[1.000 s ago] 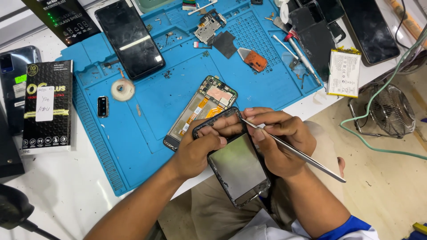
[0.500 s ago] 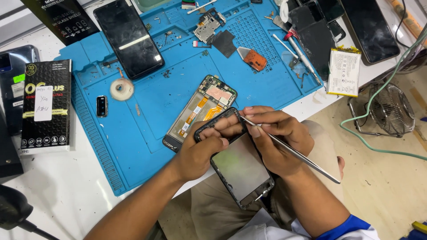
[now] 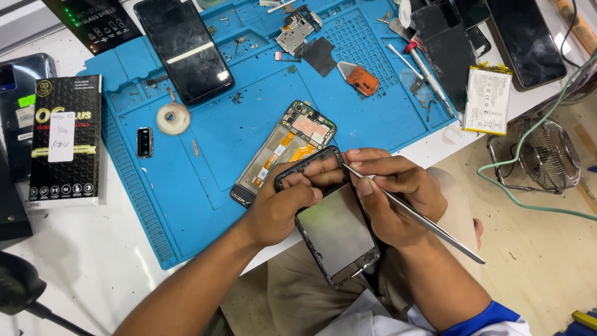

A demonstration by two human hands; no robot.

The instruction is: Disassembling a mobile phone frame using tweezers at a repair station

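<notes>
My left hand (image 3: 280, 208) grips the upper left edge of a dark phone frame (image 3: 336, 233) held over my lap at the table's front edge. My right hand (image 3: 398, 199) holds the frame's right side and pinches thin metal tweezers (image 3: 429, 227), whose tip rests at the frame's top right corner. Just beyond the hands, an opened phone body (image 3: 283, 149) with exposed board and orange flex lies on the blue work mat (image 3: 205, 205).
On the mat lie a black phone (image 3: 183, 46), a tape roll (image 3: 173, 118), a small camera module (image 3: 144, 142), an orange pick (image 3: 360, 78), loose parts and screwdrivers (image 3: 423, 62). A black box (image 3: 65, 140) sits left, a white battery (image 3: 487, 99) right, a small fan (image 3: 547, 155) on the floor.
The phone frame's glare has shifted as it tilted slightly in my hands. The tweezers' tip stays at the frame's top corner. Hands remain in place.
</notes>
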